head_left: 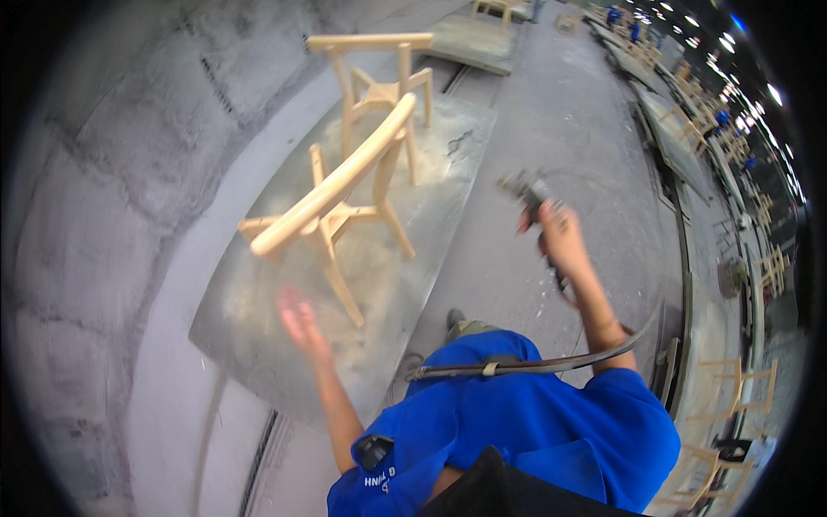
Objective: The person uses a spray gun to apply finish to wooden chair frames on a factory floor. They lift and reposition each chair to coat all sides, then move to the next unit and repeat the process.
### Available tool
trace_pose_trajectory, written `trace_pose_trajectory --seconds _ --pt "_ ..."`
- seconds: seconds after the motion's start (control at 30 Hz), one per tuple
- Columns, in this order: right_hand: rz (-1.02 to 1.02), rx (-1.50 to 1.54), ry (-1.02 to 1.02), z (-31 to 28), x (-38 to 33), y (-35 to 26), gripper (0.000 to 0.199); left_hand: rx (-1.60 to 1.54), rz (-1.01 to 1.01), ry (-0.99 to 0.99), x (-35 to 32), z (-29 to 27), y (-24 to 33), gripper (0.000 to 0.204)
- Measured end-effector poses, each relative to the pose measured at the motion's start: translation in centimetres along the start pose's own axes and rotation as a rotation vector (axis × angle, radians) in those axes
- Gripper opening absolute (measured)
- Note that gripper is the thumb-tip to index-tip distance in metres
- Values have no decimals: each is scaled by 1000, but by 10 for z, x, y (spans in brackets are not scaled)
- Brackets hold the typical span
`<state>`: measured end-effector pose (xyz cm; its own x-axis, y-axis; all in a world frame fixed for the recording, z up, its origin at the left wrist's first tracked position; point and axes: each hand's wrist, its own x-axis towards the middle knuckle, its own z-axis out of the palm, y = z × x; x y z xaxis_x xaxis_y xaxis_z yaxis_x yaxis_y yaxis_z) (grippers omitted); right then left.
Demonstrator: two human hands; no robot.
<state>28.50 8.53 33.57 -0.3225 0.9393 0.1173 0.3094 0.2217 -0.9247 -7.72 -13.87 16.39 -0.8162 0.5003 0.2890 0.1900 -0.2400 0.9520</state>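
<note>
In my right hand (562, 234) is a spray gun (532, 196), its nozzle pointing up and to the left, away from my body. A hose (568, 362) runs across my front and curves up past my right forearm. My left hand (299, 320) is held out with nothing in it, fingers apart though blurred. Just beyond it stands a pale wooden chair frame (345, 177) with a curved back rail and no visible seat panel. A second chair frame (370, 41) of the same kind stands behind it. Both rest on a grey flat pallet (448, 215).
A stained grey wall (103, 172) rises on the left. Another pallet (469, 43) lies farther ahead. Along the right, a row of platforms (672, 138) carries more wooden chair frames (739, 388), with people in blue farther off. A rail or groove (258, 461) runs along the floor.
</note>
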Motion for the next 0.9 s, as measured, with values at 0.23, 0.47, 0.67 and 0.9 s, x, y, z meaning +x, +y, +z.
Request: trace_pose_trajectory --seconds 0.23,0.47,0.67,0.9 --pt "375 176 -368 33 -54 101 59 -85 110 -26 101 20 68 53" --pt "340 112 -488 27 -29 124 59 159 140 -59 -39 51 97 69" --pt "261 180 -421 18 4 128 63 492 326 -268 -76 117 93 74" --pt "123 304 -239 -22 62 114 57 433 711 -255 -5 221 62 95"
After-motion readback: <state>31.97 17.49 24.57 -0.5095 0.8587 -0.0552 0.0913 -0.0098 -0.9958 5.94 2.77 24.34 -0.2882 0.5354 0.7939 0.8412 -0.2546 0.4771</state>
